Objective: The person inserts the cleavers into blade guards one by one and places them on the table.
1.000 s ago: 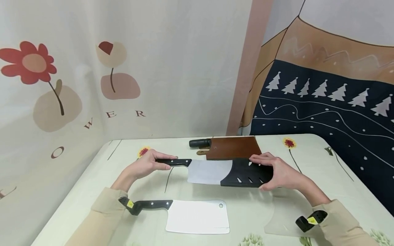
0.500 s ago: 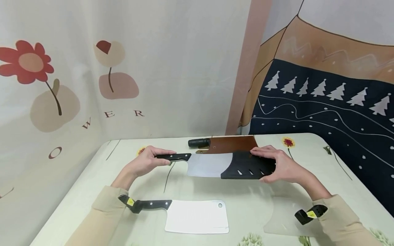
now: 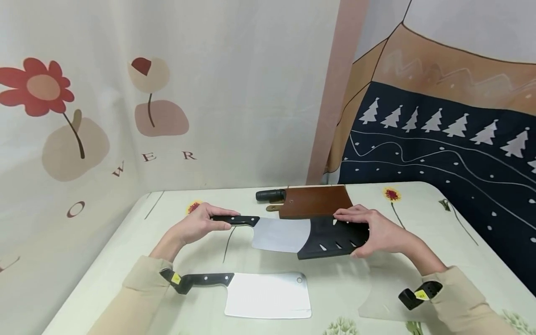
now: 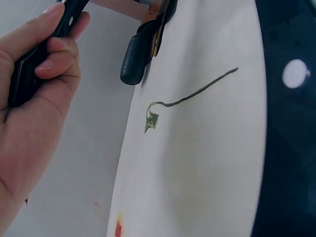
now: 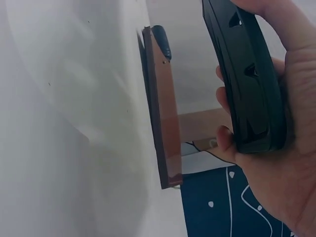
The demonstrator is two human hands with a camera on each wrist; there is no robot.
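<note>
Held above the table in the head view is a cleaver (image 3: 281,235) with a black riveted handle. The left hand (image 3: 197,227) grips that handle, fingers curled round it in the left wrist view. A black slotted blade cover (image 3: 331,239) sits over the outer part of the blade, leaving the part near the handle bare. My right hand (image 3: 377,232) holds the cover by its far end, thumb below and fingers on top; the right wrist view shows the fingers wrapped behind the cover (image 5: 247,74).
A second cleaver (image 3: 268,295) lies bare on the table in front, handle to the left. Behind the hands lies a brown leather sheath (image 3: 316,201) with a dark handle (image 3: 270,195) sticking out. A translucent blade cover (image 3: 385,298) lies at the right, partly under the right forearm.
Both hands rose slightly with the covered cleaver, then came down again. The cover's outer end now tilts up a little, and the right hand has shifted slightly left.
</note>
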